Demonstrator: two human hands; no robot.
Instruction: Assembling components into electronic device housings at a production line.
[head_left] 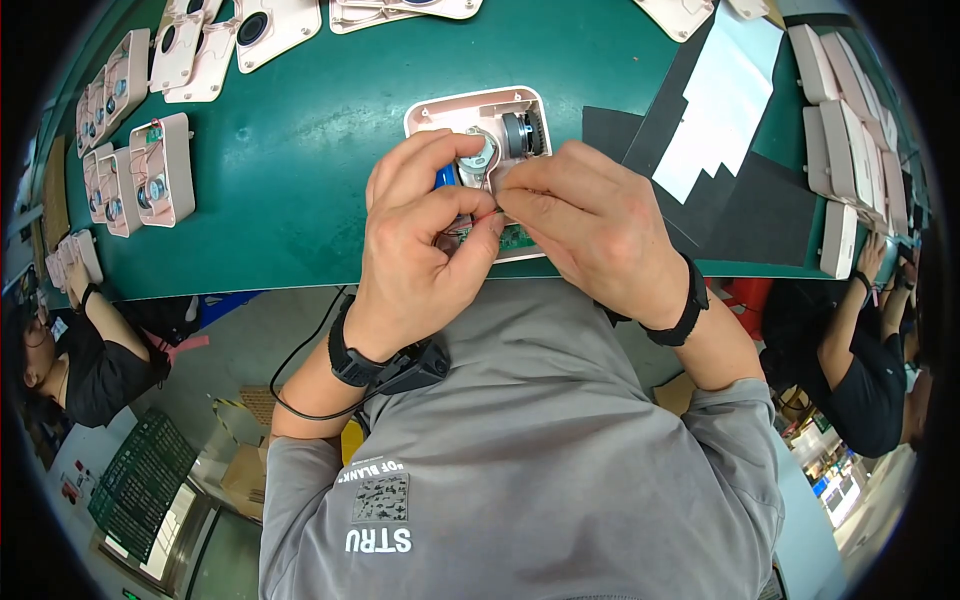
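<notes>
A pale pink plastic housing [480, 97] lies open side up at the table's near edge, directly under my hands. Inside it are a round silver motor [481, 157], a black round part [517, 134], a blue part [446, 177] and a green circuit board [515, 238]. My left hand [425, 215] reaches over the housing's left side, thumb and index finger pinched on thin wires [487, 214]. From the right, my right hand [590, 205] pinches at the same wires beside the left fingertips. My fingers hide the exact spot where they meet.
Open pink housings with parts inside [160, 170] stand at the left. Flat pink panels with round black parts [275, 30] lie at the far left. Black sheets [760, 215] and a white cut-out sheet [720, 100] lie right, beside stacked housings [845, 150]. Other people work at both sides.
</notes>
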